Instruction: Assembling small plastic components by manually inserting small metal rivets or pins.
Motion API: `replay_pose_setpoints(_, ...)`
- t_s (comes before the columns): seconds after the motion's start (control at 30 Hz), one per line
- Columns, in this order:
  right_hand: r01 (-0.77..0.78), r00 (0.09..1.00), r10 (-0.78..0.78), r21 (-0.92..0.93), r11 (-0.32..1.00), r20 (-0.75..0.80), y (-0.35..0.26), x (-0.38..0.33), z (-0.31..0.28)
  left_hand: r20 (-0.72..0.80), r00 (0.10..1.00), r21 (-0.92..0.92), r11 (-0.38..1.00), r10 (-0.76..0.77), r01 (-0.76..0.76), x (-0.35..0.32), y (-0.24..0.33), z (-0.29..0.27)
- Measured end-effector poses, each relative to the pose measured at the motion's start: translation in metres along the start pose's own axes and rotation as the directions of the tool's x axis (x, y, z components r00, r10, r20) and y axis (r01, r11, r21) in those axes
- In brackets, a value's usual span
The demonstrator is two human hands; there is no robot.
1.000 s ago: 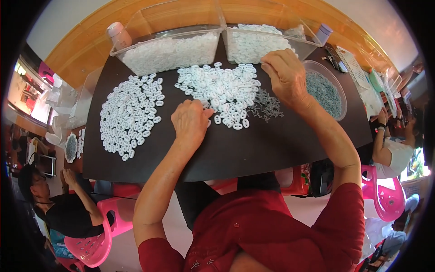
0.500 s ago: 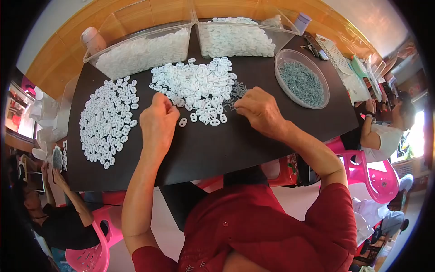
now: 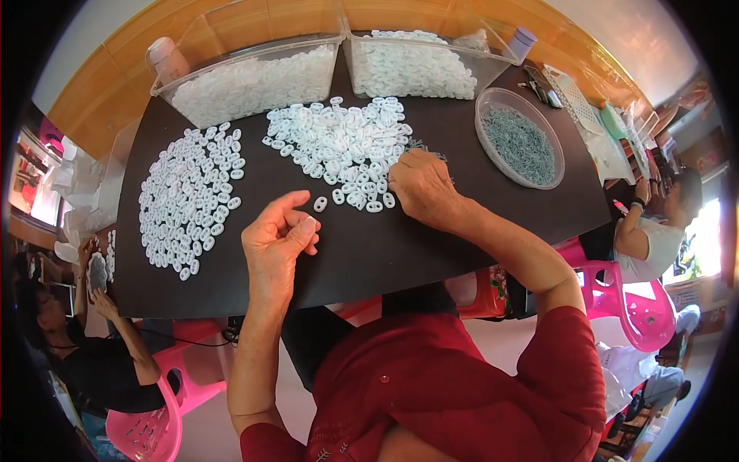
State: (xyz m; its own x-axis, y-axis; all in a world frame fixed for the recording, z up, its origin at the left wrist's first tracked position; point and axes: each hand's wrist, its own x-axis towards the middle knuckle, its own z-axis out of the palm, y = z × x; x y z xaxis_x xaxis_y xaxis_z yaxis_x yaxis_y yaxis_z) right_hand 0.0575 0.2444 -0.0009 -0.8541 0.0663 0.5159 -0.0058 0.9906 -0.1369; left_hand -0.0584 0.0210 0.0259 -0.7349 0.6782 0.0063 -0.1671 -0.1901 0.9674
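My left hand point(image 3: 277, 240) is lifted above the black table point(image 3: 369, 250), thumb and fingertips pinched on what looks like one small white oval piece. Just beyond it a single white oval piece point(image 3: 320, 203) lies apart from the rest. My right hand point(image 3: 419, 189) rests palm down at the right edge of the middle heap of white oval pieces point(image 3: 339, 142), its fingertips hidden among a few small grey metal parts point(image 3: 422, 145). A second spread of white pieces point(image 3: 188, 200) lies to the left.
Two clear bins of white pieces point(image 3: 254, 77) point(image 3: 416, 65) stand along the far edge. A round clear bowl of grey metal parts point(image 3: 522, 146) sits at the right. Other people sit at the left point(image 3: 100, 362) and right point(image 3: 647, 231), by pink chairs point(image 3: 639, 308).
My left hand has lifted off the middle heap and come back toward me, fingers pinched. My right hand has moved from near the bowl to the heap's right edge.
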Motion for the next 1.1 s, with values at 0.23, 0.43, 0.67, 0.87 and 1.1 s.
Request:
replay_pose_setpoints(0.23,0.040,0.998,-0.040,0.011,0.999,-0.046,-0.003,0.007,-0.003,-0.015,0.985,0.263,0.951,0.172,-0.162,-0.007,-0.013,-0.008)
replay_pose_setpoints(0.43,-0.055,0.996,0.071,0.275,0.960,-0.047,-0.031,0.013,-0.032,-0.011,0.997,-0.111,0.991,-0.077,0.075,-0.012,-0.011,0.000)
replay_pose_setpoints(0.67,-0.346,0.938,0.280,0.549,0.761,0.203,-0.068,0.021,-0.033,0.044,0.980,-0.307,0.930,-0.196,0.200,-0.019,-0.010,0.002)
replay_pose_setpoints(0.87,-0.385,0.923,0.244,0.728,0.568,0.297,-0.082,0.022,-0.026,0.063,0.966,-0.456,0.853,-0.252,0.253,-0.022,-0.009,0.001)
replay_pose_setpoints(1.1,-0.413,0.908,0.288,0.770,0.486,0.304,-0.096,0.024,-0.026,0.017,0.973,-0.467,0.859,-0.228,0.210,-0.026,-0.009,0.002)
